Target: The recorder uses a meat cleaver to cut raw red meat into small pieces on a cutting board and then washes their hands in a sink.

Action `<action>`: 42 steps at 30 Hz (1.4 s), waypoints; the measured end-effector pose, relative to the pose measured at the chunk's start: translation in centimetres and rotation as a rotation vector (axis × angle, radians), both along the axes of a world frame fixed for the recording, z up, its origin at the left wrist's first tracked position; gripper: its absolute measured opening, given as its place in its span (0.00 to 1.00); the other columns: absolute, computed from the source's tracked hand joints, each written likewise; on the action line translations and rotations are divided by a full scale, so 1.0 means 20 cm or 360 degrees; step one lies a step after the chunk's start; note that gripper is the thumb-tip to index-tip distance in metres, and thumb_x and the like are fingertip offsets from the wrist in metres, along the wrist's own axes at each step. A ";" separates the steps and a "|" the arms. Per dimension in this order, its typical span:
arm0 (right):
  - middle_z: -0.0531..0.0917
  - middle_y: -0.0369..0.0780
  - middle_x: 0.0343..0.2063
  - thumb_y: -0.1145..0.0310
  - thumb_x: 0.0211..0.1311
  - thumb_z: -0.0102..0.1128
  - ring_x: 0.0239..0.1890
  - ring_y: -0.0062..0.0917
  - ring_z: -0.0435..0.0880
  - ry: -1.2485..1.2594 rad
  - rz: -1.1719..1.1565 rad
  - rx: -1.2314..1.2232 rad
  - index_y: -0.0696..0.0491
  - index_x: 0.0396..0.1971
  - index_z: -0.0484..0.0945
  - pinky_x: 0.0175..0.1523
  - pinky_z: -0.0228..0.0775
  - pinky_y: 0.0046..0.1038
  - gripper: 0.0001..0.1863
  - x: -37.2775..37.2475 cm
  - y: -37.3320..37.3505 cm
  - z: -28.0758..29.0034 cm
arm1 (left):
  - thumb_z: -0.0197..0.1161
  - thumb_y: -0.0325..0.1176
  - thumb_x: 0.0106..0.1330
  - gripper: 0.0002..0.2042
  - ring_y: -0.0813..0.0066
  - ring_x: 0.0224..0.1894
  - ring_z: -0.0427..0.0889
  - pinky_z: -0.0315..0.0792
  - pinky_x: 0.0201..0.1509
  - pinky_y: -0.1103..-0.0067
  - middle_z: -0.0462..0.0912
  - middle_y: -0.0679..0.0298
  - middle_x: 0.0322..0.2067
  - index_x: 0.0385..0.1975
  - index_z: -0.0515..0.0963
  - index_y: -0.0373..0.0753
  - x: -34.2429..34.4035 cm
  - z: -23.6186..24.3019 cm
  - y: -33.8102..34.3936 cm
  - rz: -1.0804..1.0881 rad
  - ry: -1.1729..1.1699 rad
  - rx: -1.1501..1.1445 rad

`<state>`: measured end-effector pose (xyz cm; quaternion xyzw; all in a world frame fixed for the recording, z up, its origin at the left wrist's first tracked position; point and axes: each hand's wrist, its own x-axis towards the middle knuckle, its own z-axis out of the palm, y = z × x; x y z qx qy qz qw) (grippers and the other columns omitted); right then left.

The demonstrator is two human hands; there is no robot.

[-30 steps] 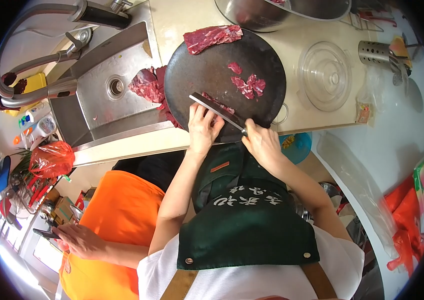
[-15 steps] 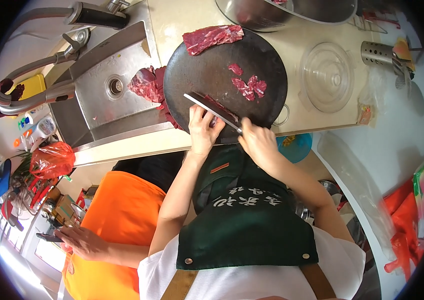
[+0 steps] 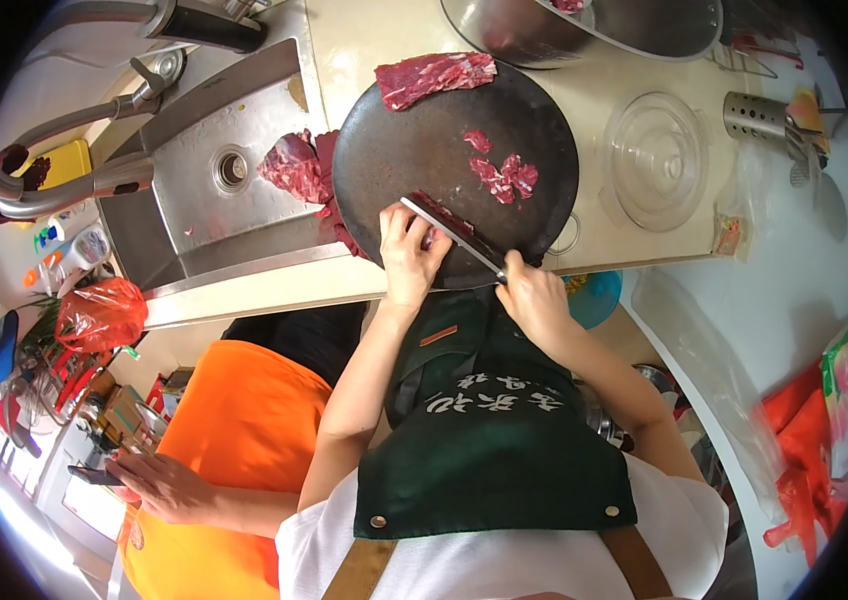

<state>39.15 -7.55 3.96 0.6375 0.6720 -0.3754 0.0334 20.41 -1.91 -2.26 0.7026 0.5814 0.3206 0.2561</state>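
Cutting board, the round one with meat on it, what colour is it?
The cutting board is dark grey-brown, nearly black; it shows in the head view.

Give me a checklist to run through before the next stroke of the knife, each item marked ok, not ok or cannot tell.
1. Right hand on the handle end of the knife: ok.
2. Left hand fingertips clear of the edge: cannot tell; the fingers are bent close beside the blade, tips hidden.
3. Small meat pieces away from the blade: ok, they lie beyond it.
4. Large meat slab fully on the round board: not ok; it overhangs the far rim.
5. Co-worker's hand away from the board: ok, at lower left.
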 end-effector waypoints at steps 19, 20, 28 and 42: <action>0.78 0.46 0.17 0.68 0.55 0.61 0.19 0.33 0.82 0.0809 -0.0745 -0.0431 0.58 0.30 0.72 0.26 0.71 0.34 0.10 0.16 0.20 -0.24 | 0.71 0.23 0.44 0.13 0.56 0.47 0.73 0.72 0.49 0.67 0.74 0.57 0.38 0.32 0.79 0.37 -0.01 0.00 -0.01 -0.0073 -0.0047 0.0031; 0.77 0.44 0.16 0.69 0.55 0.61 0.19 0.31 0.81 0.0942 -0.0900 -0.0552 0.58 0.31 0.72 0.26 0.70 0.33 0.10 0.27 0.19 -0.26 | 0.71 0.23 0.44 0.13 0.56 0.47 0.73 0.72 0.49 0.67 0.74 0.57 0.38 0.32 0.79 0.37 -0.03 0.01 -0.01 -0.0071 -0.0047 0.0033; 0.81 0.48 0.22 0.69 0.54 0.64 0.25 0.44 0.83 0.0233 -0.0332 0.0203 0.58 0.34 0.69 0.30 0.74 0.42 0.14 0.03 0.01 0.00 | 0.70 0.25 0.45 0.14 0.56 0.50 0.73 0.72 0.54 0.65 0.76 0.60 0.41 0.34 0.80 0.38 -0.05 -0.03 -0.07 -0.0366 0.0066 0.0102; 0.80 0.48 0.20 0.71 0.53 0.64 0.25 0.46 0.82 0.0101 -0.0068 0.0109 0.58 0.33 0.67 0.29 0.73 0.44 0.15 0.04 -0.09 0.07 | 0.68 0.23 0.44 0.13 0.55 0.50 0.74 0.73 0.52 0.67 0.78 0.60 0.40 0.33 0.81 0.38 -0.04 -0.02 -0.08 -0.0271 0.0198 0.0141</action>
